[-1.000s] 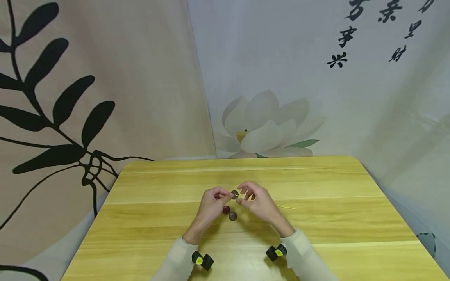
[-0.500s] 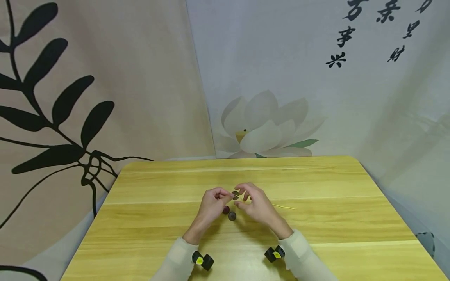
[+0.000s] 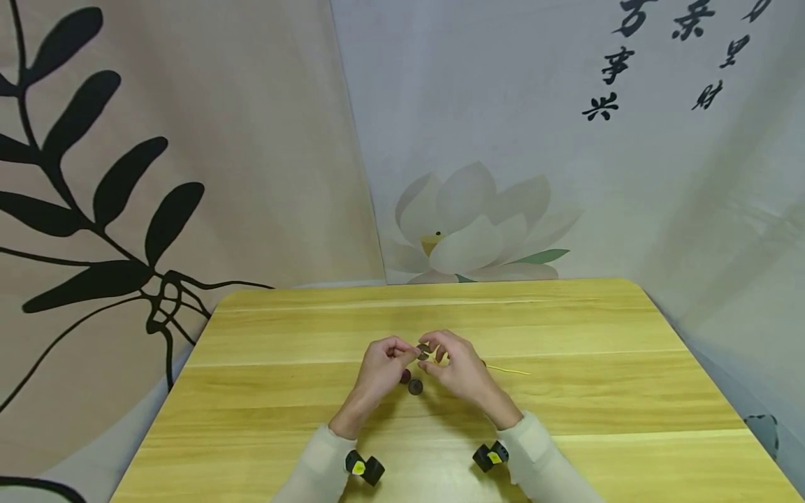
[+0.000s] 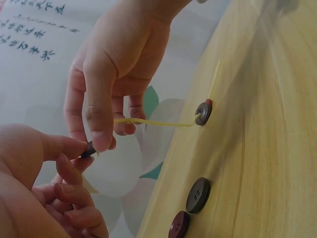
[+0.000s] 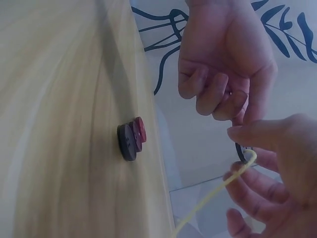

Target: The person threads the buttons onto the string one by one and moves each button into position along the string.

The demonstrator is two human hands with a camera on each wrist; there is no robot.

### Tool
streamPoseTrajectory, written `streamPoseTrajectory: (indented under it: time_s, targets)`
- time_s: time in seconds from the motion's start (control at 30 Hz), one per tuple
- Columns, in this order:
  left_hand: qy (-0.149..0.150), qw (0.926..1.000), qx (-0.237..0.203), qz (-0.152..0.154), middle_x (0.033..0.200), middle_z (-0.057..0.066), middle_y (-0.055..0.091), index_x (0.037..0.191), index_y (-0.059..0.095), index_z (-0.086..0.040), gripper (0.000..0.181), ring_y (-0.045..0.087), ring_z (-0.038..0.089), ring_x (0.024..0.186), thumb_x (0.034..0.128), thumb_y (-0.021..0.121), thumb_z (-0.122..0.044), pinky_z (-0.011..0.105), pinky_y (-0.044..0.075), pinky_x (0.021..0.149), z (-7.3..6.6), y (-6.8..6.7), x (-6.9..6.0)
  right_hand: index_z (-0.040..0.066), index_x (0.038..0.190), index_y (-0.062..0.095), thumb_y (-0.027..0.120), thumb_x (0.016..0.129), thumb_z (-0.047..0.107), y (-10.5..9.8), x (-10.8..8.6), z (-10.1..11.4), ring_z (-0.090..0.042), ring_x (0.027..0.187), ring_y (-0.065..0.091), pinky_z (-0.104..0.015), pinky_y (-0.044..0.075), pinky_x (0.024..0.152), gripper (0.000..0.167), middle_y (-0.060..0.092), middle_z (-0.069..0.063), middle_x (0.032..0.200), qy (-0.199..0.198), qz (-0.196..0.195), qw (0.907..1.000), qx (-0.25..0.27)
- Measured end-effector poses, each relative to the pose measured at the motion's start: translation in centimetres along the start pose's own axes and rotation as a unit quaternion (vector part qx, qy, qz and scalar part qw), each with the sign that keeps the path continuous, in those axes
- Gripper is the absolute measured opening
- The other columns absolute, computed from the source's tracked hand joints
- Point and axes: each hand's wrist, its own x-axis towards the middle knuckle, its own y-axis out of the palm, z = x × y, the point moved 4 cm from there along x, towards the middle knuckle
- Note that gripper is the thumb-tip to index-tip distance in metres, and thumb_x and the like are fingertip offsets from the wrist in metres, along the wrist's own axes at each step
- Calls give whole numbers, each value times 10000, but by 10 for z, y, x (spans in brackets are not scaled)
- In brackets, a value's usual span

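Note:
In the left wrist view, my left hand (image 4: 29, 183) pinches a small dark button (image 4: 89, 149) between thumb and finger, above the table. My right hand (image 3: 462, 365) meets it from the other side, its curled thumb and fingertips at the button's rim, partly covering it. A yellow cord (image 5: 205, 198) bends at the held button and runs down to a threaded dark button (image 4: 203, 114) on the table. Something red (image 4: 209, 102) sits just behind that button on the cord. Below my hands lie a loose dark grey button (image 3: 416, 387) and a maroon button (image 3: 405, 376).
The wooden table (image 3: 283, 405) reaches to a printed cloth backdrop (image 3: 283, 140). The cord's free end (image 3: 512, 371) lies on the table to the right. In the right wrist view, a red button (image 5: 141, 129) shows behind the darker ones.
My right hand has moved slightly left and down, its fingertips closing in on the held button. That button now looks more tilted. My left hand stays nearly still.

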Motion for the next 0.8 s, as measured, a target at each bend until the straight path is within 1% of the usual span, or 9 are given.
streamPoseTrajectory:
  time_s: [0.17,0.3,0.47,0.63,0.73,0.8]
  targets:
    - [-37,10000,-5,23,696,40,582,886,689,-5,125,629,238,603,915,691,-126,380,547,607,0,0,-1,103,1113,667,804,821,69,0,-1,1,-186,768,598,-381,539,671,324,646,-11,924,-31,-43,9999,-107]
    - [-52,10000,-36,76,697,28,580,896,684,-1,130,621,225,604,920,688,-129,381,550,614,0,1,-2,90,1100,671,805,820,67,0,0,3,-195,763,604,-385,540,670,312,653,-17,923,-53,-66,9998,-184]
    - [-10,9998,-84,159,716,33,585,918,677,5,132,616,217,611,924,680,-127,377,551,621,-2,1,-2,53,1090,675,805,816,56,-1,0,6,-204,760,612,-397,541,677,302,664,-28,925,-119,-109,9995,-254]
    - [29,9997,-43,226,729,24,584,949,683,2,157,621,220,625,937,672,-155,374,550,629,-2,-1,-3,61,1084,678,801,820,55,-1,0,6,-178,767,610,-385,543,680,291,671,-23,930,-174,-145,9994,-252]
    - [63,9998,33,209,727,18,577,963,689,-4,173,618,215,621,944,667,-175,311,519,597,-1,-2,-3,67,1088,677,800,822,55,-2,0,6,-161,774,609,-390,544,683,293,680,-21,942,-154,-151,9996,-198]
    - [82,9998,67,164,724,11,566,969,693,-13,177,585,179,605,947,664,-185,258,470,562,-2,-3,-3,58,1086,676,796,826,55,-2,-1,5,-158,779,612,-393,545,682,287,687,-21,948,-165,-167,9996,-157]
